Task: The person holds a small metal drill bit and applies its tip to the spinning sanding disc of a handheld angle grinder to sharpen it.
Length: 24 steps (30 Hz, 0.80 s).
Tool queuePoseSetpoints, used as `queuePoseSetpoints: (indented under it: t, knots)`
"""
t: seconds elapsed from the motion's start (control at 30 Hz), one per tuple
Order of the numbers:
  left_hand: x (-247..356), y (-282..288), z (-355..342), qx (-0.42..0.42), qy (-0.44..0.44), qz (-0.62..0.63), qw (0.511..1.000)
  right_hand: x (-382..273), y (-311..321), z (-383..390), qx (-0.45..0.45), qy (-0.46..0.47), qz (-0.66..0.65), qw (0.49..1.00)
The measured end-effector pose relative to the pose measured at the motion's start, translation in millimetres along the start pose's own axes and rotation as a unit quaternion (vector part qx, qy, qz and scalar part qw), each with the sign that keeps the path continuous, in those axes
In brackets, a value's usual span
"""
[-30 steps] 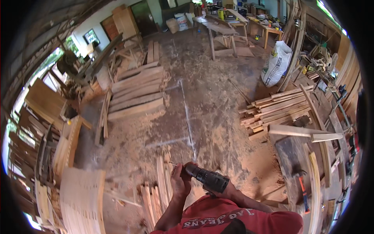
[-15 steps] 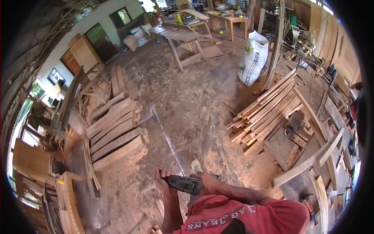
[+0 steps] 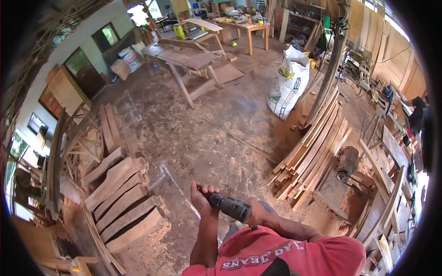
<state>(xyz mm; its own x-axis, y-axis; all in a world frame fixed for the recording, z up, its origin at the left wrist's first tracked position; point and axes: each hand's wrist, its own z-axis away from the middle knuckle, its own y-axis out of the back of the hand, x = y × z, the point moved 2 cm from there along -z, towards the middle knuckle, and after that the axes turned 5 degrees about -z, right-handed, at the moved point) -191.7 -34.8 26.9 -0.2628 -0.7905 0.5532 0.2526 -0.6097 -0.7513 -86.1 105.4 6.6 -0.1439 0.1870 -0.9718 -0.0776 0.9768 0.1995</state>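
Note:
In front of my chest I carry a black hand-held power tool, lying roughly level with its body slanting down to the right. My left hand is closed around its left end, fingers curled over the top. At the other end my right hand grips it, with the fingers mostly hidden behind the tool body. Whether it is a grinder or some other tool cannot be made out. It is held above the floor, apart from any wood.
To the left lie thick wooden slabs among shavings. A stack of long boards and a motor are at the right. Ahead stand a white sack, a wooden post and a workbench. A thin stick crosses the floor.
The view has shifted forward and to the right, so the sack, bench and board stack appear nearer. Both hands keep hold of the tool, which now tilts more steeply.

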Motion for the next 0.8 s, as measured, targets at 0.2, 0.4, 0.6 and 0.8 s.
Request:
queuePoseSetpoints:
  t: [0.2,0.4,0.6,0.8]
  knots:
    - [-57.6,-74.2,-156.6,0.006,0.032,-0.004,0.999,69.1,84.4,-120.6,0.035,0.011,0.008,0.999]
    - [-111.2,-166.7,-328.2,0.007,0.058,-0.053,0.997,134.6,197.5,-271.8,0.07,0.009,-0.021,0.997]
    - [-144.3,-277.9,-446.8,-0.047,0.092,-0.095,0.99,146.0,327.4,-396.9,0.041,-0.088,0.047,0.994]
    - [-178.0,-350.4,-555.6,-0.064,0.104,-0.118,0.985,178.3,432.6,-497.9,0.085,0.011,0.077,0.993]
